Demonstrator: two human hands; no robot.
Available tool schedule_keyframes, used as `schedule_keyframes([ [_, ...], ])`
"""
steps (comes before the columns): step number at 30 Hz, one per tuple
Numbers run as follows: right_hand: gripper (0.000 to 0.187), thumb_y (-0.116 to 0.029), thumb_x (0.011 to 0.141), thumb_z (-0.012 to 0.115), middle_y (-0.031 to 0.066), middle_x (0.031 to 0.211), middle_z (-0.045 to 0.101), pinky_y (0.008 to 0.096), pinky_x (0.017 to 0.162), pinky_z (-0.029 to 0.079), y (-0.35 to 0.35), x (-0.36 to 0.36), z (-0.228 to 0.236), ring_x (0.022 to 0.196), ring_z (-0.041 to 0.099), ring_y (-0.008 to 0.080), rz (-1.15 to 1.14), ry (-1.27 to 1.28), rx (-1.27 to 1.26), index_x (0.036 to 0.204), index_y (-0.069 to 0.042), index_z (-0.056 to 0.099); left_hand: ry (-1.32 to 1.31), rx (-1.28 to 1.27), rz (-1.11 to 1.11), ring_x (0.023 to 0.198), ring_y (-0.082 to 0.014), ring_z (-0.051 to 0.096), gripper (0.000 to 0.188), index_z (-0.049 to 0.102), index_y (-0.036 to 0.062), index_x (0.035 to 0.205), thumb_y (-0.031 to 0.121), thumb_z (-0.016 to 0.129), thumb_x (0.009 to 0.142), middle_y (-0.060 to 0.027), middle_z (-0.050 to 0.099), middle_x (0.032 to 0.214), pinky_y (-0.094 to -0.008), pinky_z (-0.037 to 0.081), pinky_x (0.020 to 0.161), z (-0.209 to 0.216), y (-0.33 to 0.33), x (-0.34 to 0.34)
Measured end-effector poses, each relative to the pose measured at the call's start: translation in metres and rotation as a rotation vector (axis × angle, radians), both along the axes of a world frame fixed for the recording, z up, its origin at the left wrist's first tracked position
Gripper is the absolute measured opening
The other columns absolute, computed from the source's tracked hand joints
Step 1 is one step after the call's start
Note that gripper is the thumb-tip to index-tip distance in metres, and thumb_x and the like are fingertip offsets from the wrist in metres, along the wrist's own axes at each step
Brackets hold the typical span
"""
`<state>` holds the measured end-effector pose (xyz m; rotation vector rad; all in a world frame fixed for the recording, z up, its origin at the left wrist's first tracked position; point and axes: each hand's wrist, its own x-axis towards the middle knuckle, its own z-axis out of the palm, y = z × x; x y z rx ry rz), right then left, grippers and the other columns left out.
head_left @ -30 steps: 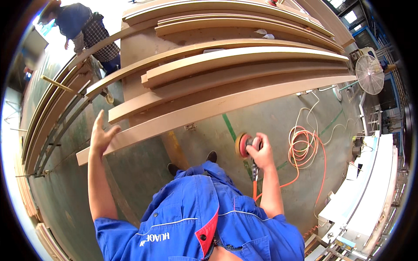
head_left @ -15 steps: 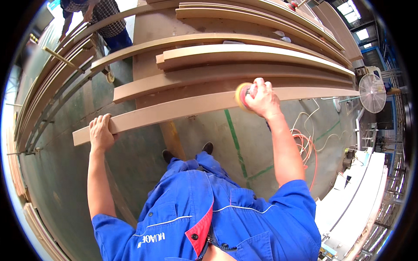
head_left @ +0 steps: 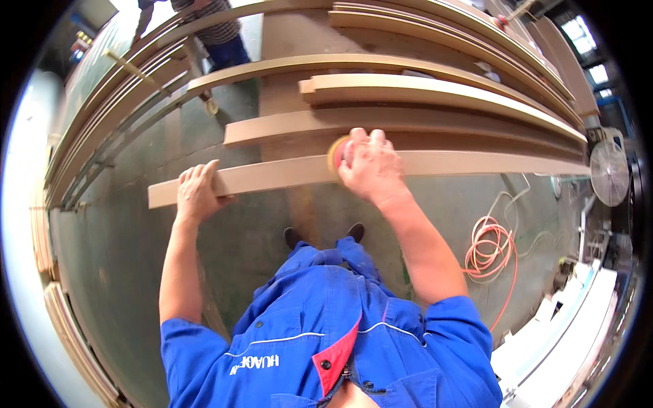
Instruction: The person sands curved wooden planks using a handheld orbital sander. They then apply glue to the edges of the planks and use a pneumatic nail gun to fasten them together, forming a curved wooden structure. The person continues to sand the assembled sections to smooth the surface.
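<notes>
A long, narrow beige board lies across in front of me, along the near edge of a work table. My left hand grips it close to its left end, fingers over the top face. Closed around a small round sander is my right hand, pressing the tool on the board right of the left hand. The sander has a red body and a yellowish pad; the palm and fingers hide most of it.
More long boards lie behind on the table. A rack with boards stands at left, a person beyond it. An orange hose is coiled on the floor at right, near a fan.
My right hand has moved the sander left along the board, nearer to my left hand. The left hand keeps its place by the board's end. The whole view has shifted.
</notes>
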<state>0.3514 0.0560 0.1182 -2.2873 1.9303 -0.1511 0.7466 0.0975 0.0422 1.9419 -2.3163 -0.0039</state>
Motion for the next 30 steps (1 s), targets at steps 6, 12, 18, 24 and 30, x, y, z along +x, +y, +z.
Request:
schedule_keyframes([
  [6, 0.040, -0.036, 0.097, 0.063, 0.0253, 0.118, 0.061, 0.0537, 0.091, 0.060, -0.020, -0.061, 0.001, 0.108, 0.070, 0.0425, -0.232, -0.018, 0.065, 0.124, -0.007, 0.057, -0.078, 0.068, 0.072, 0.135, -0.0394, 0.054, 0.095, 0.051, 0.0093, 0.152, 0.057, 0.084, 0.077, -0.0197, 0.063, 0.139, -0.0535, 0.034, 0.121, -0.009, 0.006, 0.055],
  [12, 0.044, -0.035, 0.093, 0.068, 0.0240, 0.121, 0.062, 0.0505, 0.100, 0.058, -0.011, -0.198, 0.003, 0.117, 0.067, 0.0414, -0.532, -0.110, 0.000, 0.125, -0.008, 0.057, -0.228, 0.177, 0.197, 0.138, -0.0388, 0.051, 0.107, 0.049, 0.0120, 0.157, 0.074, 0.073, 0.073, -0.0169, 0.060, 0.144, -0.0560, 0.031, 0.122, -0.022, -0.001, 0.075],
  [18, 0.040, -0.035, 0.094, 0.063, 0.0284, 0.123, 0.064, 0.0527, 0.099, 0.057, -0.011, -0.261, 0.001, 0.114, 0.068, 0.0445, -0.628, -0.145, -0.031, 0.122, -0.006, 0.058, -0.081, -0.021, 0.079, 0.127, -0.0400, 0.059, 0.109, 0.055, 0.0096, 0.152, 0.076, 0.079, 0.069, -0.0162, 0.067, 0.137, -0.0532, 0.045, 0.110, -0.048, 0.004, 0.045],
  [24, 0.036, -0.029, 0.091, 0.066, 0.0300, 0.109, 0.068, 0.0556, 0.097, 0.056, -0.020, -0.306, -0.007, 0.108, 0.067, 0.0473, -0.575, -0.156, -0.066, 0.118, -0.005, 0.063, 0.032, -0.096, 0.009, 0.122, -0.0391, 0.063, 0.115, 0.062, 0.0028, 0.143, 0.089, 0.071, 0.067, -0.0175, 0.070, 0.131, -0.0515, 0.045, 0.107, -0.002, -0.013, -0.117],
  [30, 0.047, -0.036, 0.089, 0.070, 0.0237, 0.120, 0.063, 0.0554, 0.097, 0.056, -0.026, -0.261, 0.002, 0.110, 0.066, 0.0468, -0.427, 0.006, 0.039, 0.126, -0.013, 0.053, 0.010, -0.138, 0.134, 0.143, -0.0482, 0.043, 0.123, 0.052, 0.0108, 0.157, 0.088, 0.074, 0.065, -0.0294, 0.052, 0.151, -0.0542, 0.033, 0.121, -0.010, 0.003, -0.174],
])
